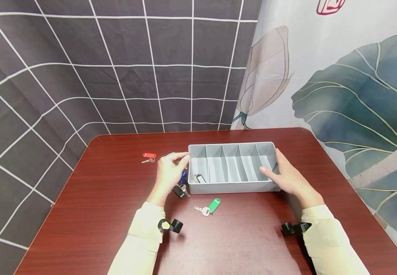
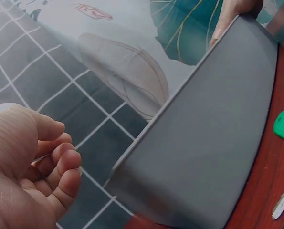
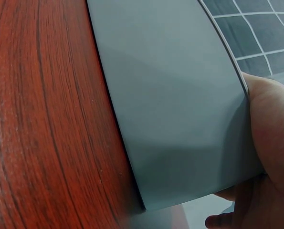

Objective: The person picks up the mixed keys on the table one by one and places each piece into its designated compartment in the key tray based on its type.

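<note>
A grey tray (image 1: 233,187) with a row of compartments sits on the table. My right hand (image 1: 289,176) grips its right end, thumb over the rim and fingers outside; the right wrist view shows this hand (image 3: 273,129) against the tray wall (image 3: 170,109). My left hand (image 1: 171,168) is beside the tray's left end, fingers loosely curled. In the left wrist view a gap separates that hand (image 2: 41,167) from the tray (image 2: 204,114), and nothing shows between its fingers. A dark-framed key tag (image 1: 200,178) lies in the leftmost compartment.
Below the left hand, by the tray, lie blue key tags (image 1: 183,178) and a black key tag (image 1: 179,191) with keys. A green key tag (image 1: 214,205) with a key lies in front of the tray. Farther left is a red key tag (image 1: 149,155) with a key.
</note>
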The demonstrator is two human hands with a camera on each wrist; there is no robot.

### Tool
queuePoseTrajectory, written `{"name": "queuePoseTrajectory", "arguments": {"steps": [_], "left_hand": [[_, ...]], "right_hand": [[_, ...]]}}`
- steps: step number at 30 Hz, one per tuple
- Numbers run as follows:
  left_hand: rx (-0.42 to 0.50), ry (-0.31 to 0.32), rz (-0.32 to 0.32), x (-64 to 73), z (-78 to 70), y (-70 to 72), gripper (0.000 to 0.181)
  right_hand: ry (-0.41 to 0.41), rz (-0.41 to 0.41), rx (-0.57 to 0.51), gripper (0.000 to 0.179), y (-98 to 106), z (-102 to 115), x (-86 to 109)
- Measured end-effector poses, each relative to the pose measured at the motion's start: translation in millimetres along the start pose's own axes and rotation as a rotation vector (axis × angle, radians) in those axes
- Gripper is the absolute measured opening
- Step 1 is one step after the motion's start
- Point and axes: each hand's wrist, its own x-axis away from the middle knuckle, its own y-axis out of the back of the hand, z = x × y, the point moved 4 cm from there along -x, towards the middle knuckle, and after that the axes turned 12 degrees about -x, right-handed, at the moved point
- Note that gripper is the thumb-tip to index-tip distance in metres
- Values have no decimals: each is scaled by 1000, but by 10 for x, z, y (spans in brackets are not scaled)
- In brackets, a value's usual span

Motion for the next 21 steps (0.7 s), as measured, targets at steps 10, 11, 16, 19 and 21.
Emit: {"name": "queuePoseTrajectory", "arguments": {"steps": [10,11,16,19,21], "left_hand": [[-117,-32,14,51,127,243,21],[-123,-33,15,56,137,258,21],[-138,-27,31,92,166,303,22],[-133,-15,40,104,173,322,23],[-127,-12,46,113,171,335,23]], "right_hand": [[-6,8,-8,104,1,3,9],[-6,7,-5,104,3,1,10],[-7,5,3,104,8,-2,12],[-15,11,1,104,1,-2,17],[-17,15,1,104,-7,0,18]]}}
